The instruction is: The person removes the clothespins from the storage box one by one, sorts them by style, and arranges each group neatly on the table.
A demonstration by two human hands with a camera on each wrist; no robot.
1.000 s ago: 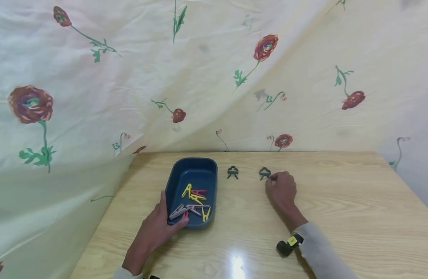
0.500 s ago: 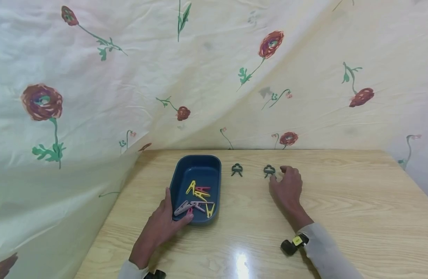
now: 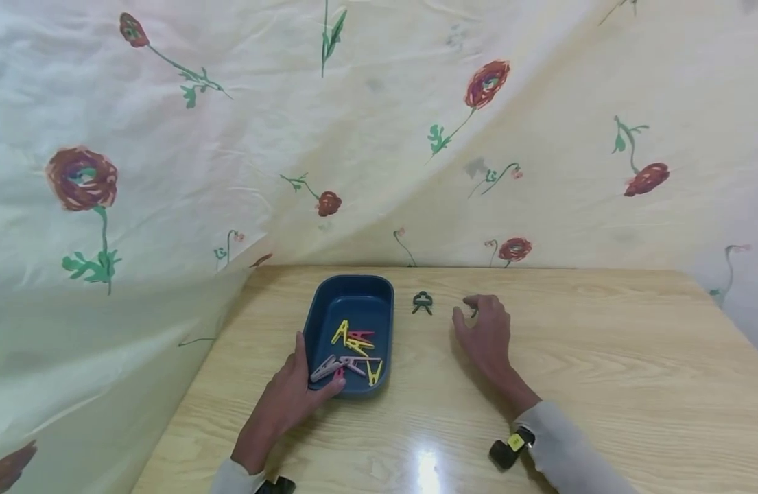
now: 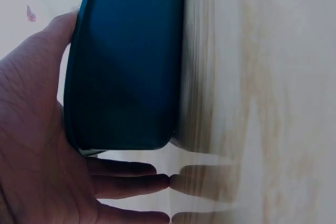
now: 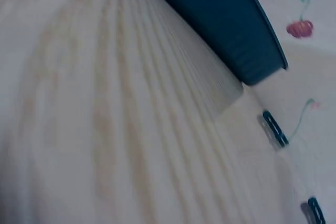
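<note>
Apparently a placing or straightening step is in hand, with the rightmost dark clip [image 5: 316,211] on the worktop [image 3: 601,343] partly hidden by the right hand [image 3: 488,337], fingers parted, the blue tray [image 3: 361,309] held by the left hand [image 3: 286,398], and a light touch probably called for.

By the left hand [image 3: 282,396], the tray [image 3: 361,305] is deep navy blue, its clothespins [image 3: 357,344] yellow, pinkish red and pale lilac. The clip [image 3: 422,294] left of the right hand [image 3: 488,334] looks blackish green. Under both hands runs a tan, wood-grained table [image 3: 632,343]; beyond them, cream cloth [image 3: 379,123] printed with red, green-stemmed flowers.
</note>
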